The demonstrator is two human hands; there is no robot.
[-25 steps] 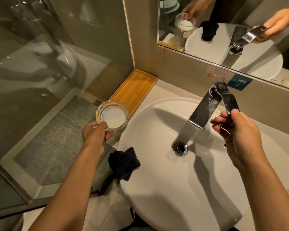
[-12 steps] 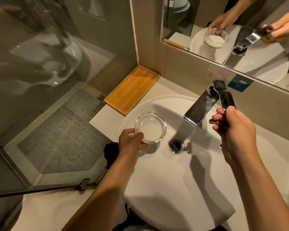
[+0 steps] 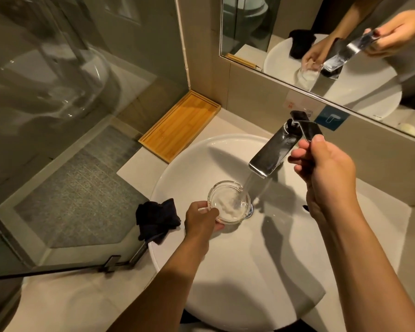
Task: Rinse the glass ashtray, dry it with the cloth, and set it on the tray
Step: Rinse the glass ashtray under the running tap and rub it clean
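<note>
My left hand holds the round clear glass ashtray by its near rim, over the drain of the white basin. Water runs from the chrome tap spout into the ashtray's right side. My right hand pinches the tap's flat lever between thumb and fingers. A dark cloth lies crumpled on the basin's left rim. The bamboo tray sits on the counter at the back left, against the wall, with nothing in it.
A mirror runs along the wall behind the tap. A glass shower partition stands close on the left, with a metal bracket at the counter edge. The pale counter surrounds the basin.
My left hand carried the ashtray from beside the tray into the basin and under the spout. The water, off before, now runs. The right hand stayed on the lever.
</note>
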